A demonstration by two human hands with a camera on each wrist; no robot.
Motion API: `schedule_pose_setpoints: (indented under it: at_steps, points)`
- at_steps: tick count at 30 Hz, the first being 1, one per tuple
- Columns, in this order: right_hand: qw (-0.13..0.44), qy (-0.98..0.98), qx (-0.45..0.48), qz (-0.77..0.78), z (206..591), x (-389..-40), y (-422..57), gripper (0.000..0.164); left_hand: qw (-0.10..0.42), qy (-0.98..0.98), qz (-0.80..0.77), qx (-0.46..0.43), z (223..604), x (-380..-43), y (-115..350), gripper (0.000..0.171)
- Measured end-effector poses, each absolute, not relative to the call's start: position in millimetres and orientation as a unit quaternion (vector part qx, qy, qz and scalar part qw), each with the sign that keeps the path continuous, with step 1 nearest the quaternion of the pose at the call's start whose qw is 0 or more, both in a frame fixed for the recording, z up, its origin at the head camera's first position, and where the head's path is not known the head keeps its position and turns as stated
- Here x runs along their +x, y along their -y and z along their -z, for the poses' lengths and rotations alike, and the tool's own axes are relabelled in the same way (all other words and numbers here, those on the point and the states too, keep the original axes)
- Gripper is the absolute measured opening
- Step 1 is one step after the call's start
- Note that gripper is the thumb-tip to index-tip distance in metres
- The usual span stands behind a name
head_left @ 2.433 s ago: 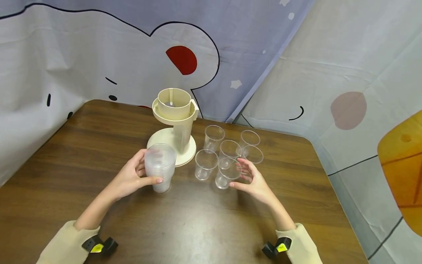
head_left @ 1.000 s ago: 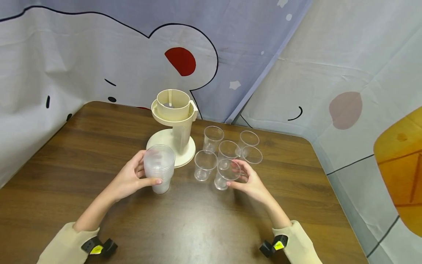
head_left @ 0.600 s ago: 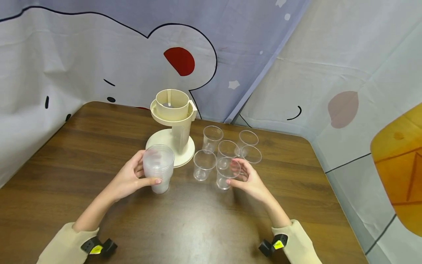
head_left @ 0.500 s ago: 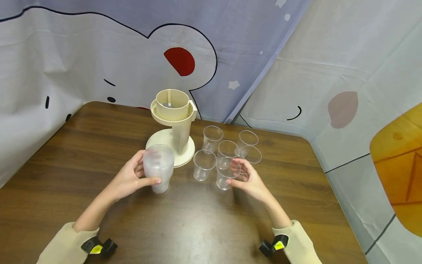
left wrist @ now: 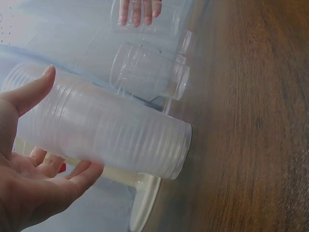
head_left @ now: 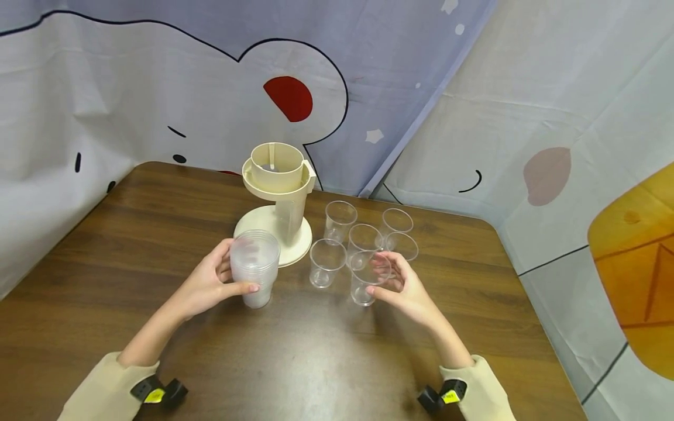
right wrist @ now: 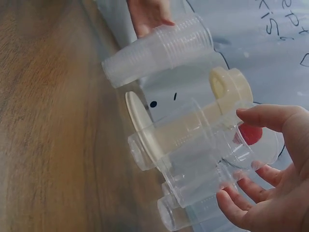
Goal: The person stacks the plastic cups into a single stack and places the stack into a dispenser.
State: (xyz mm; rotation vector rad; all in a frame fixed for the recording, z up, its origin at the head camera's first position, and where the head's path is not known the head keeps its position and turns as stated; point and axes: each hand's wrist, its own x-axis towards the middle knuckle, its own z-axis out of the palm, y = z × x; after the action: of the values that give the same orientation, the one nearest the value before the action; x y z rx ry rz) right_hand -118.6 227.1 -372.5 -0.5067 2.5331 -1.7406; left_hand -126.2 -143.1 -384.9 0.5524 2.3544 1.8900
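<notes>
My left hand point(head_left: 205, 287) grips a tall stack of nested clear plastic cups point(head_left: 255, 270), its thumb on the near side and fingers round the far side. The stack is upright, its base close over the tabletop. My right hand point(head_left: 409, 294) holds a single clear plastic cup point(head_left: 361, 296) near its rim, between thumb and fingers. Behind that cup stand several more upright clear cups, including one point(head_left: 322, 275) to its left and one point(head_left: 341, 225) farther back. In the right wrist view, the held cup point(right wrist: 188, 169) overlaps others.
A cream plastic stand point(head_left: 291, 219) with a round base and ring-shaped top rises behind the left stack. The brown wooden table point(head_left: 310, 362) extends toward me and to both sides. Printed cloth point(head_left: 174, 88) hangs behind the table's back edge and on the right.
The right hand has drawn its cup slightly to the right and toward me, away from the cup at its left. The left hand and its stack have stayed in place.
</notes>
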Motion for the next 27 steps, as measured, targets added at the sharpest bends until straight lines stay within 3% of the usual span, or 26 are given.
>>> schedule_pose_setpoints:
  at_steps: [27]
  points:
    - [-0.025, -0.787, -0.209, 0.580, 339, -121, -204, 0.062, 0.036, -0.764, -0.618, 0.182, 385, -126, 143, 0.069]
